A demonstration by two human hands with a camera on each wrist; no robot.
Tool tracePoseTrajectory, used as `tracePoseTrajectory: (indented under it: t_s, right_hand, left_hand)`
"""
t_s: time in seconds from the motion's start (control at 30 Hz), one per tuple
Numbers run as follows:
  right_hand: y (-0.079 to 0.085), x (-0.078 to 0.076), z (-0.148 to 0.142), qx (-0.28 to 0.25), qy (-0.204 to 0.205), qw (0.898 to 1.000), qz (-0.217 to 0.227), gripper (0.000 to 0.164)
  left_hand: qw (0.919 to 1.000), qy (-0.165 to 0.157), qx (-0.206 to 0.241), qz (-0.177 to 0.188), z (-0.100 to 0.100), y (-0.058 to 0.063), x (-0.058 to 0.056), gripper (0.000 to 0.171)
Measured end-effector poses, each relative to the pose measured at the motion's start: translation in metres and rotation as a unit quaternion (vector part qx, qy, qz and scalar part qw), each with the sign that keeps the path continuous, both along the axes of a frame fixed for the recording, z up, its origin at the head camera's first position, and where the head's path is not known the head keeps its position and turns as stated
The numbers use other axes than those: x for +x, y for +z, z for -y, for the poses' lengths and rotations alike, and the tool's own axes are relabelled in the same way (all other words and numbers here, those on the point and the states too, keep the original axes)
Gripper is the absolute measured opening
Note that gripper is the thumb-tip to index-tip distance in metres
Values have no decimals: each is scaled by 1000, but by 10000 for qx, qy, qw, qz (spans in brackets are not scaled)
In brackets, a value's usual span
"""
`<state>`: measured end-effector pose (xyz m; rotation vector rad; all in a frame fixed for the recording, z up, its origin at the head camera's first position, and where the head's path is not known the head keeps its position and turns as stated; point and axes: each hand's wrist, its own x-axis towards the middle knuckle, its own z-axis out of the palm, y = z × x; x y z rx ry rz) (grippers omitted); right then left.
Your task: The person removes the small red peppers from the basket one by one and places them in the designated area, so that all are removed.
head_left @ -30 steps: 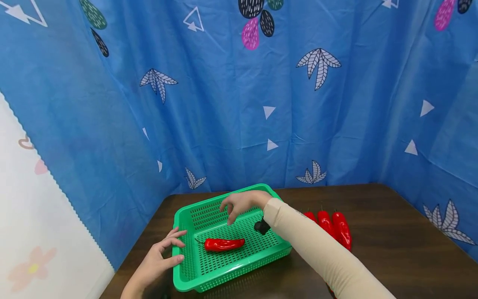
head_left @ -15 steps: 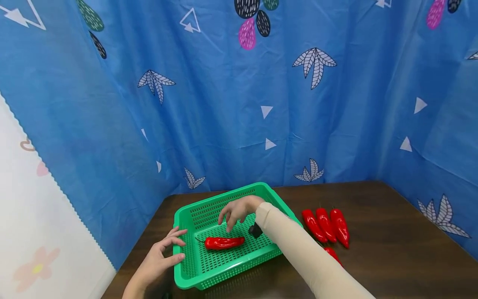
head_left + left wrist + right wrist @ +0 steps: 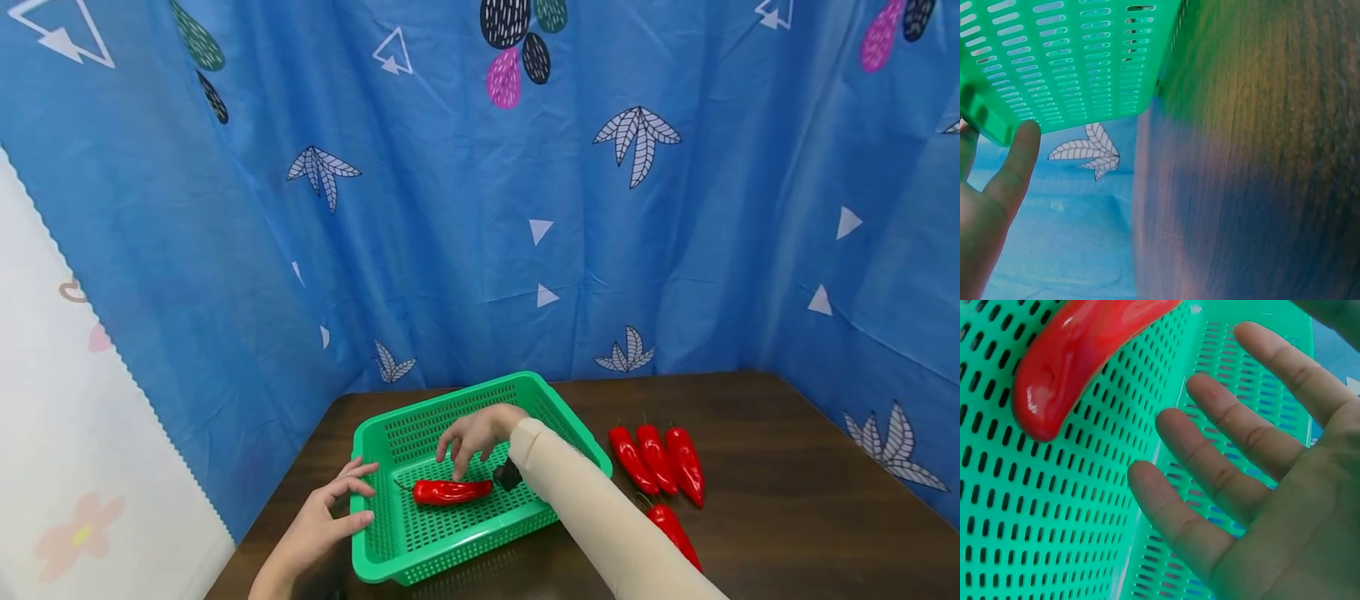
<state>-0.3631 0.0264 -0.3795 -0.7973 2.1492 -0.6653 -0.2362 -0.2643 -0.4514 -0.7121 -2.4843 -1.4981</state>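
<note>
A green perforated plastic basket (image 3: 480, 529) stands on the table, with one red chili pepper (image 3: 452, 492) lying on its floor. My left hand (image 3: 318, 521) is at the basket's left rim, its fingers spread and fairly straight; in the left wrist view a fingertip meets the outer wall. Inside the basket, just above the pepper, hovers my right hand (image 3: 476, 437). Its fingers (image 3: 1222, 475) look extended and apart in the right wrist view, with nothing between them and a gap to the pepper. The thumb is mostly cut off there.
Right of the basket lie several more red peppers (image 3: 655, 458), one nearer (image 3: 672, 536) beside the right sleeve (image 3: 600, 517). The dark wooden table (image 3: 780, 500) is backed by a blue patterned curtain (image 3: 465, 208). A white cloth (image 3: 82, 417) hangs at the left.
My right hand has lowered slightly toward the pepper in the basket, and its forearm has shifted left, uncovering peppers on the table. The left hand stays at the rim.
</note>
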Motion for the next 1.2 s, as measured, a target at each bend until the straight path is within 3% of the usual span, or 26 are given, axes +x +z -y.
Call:
tracePoseTrajectory:
  t_s: [0.23,0.43,0.8,1.2]
  right_hand:
    - [-6,-1,3,159,1,9998,94,45]
    - [-14,-4,5,220,-202,9988,400,45]
    - [-23,-5,2,585,-380,9960,549,39]
    - [-22,-3,8,895,-506,9941,359,39]
  left_hand:
    - [9999,-26,26,-109,-1,-4,-1,18]
    - [9999,16,116,-22,-1,-2,1,18]
    - [9998,-134,75,138,-2,-2,-2,19]
    - [9999,-43,27,114,-2,0,-1,18]
